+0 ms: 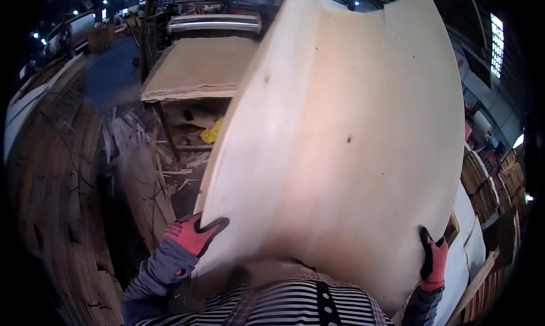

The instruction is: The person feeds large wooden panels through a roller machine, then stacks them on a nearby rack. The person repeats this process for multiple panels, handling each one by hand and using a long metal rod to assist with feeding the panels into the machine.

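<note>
A large, pale wood veneer sheet [357, 172], or a thin stack of them, stands tilted and curved in front of me, its near end close to my body. On its left edge is my left hand [196, 233], in a red and black glove, thumb over the face and fingers hidden behind. My right hand [434, 258], gloved alike, grips the right edge the same way. Small dark knots dot the sheet, and its upper corner has a notch.
Beyond the sheet, a stack of veneer [201, 67] lies on a stand before a machine with a shiny metal roller [216, 23]. Long wood strips [57, 201] are piled at the left, with scraps [179, 178] on the floor. More veneer stacks [479, 181] stand at the right.
</note>
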Demonstrator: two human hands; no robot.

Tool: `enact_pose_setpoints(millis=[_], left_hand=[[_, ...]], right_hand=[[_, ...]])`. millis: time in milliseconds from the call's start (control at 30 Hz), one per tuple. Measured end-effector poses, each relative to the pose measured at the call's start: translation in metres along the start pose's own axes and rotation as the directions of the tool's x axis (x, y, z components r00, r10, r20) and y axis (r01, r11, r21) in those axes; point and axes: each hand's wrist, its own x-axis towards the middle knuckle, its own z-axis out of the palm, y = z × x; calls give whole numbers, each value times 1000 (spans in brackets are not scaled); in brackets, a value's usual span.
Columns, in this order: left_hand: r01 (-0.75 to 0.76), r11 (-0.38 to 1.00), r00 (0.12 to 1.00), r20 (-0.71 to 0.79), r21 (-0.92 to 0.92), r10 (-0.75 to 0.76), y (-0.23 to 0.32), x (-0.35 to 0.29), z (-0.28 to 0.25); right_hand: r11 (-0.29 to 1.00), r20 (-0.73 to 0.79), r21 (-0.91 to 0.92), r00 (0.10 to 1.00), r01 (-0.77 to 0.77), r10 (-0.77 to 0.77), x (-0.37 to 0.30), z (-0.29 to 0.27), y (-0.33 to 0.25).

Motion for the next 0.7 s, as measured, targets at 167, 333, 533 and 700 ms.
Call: enact_pose_setpoints(millis=[167, 333, 533, 700], left_hand=[[129, 992, 962, -241, -11, -128, -46, 49, -23], [384, 923, 870, -327, -17, -368, -94, 138, -48], [363, 898, 833, -346, -249, -433, -158, 334, -159], [383, 873, 904, -73, -302, -422, -292, 532, -210]], right_hand=[[961, 142, -249, 986, 123, -90, 87, 126, 25], [989, 192, -81, 976, 120, -103, 182, 283, 36], [960, 367, 199, 893, 199, -262, 383, 481, -9], [864, 373, -445, 926, 236, -61, 480, 675, -66]])
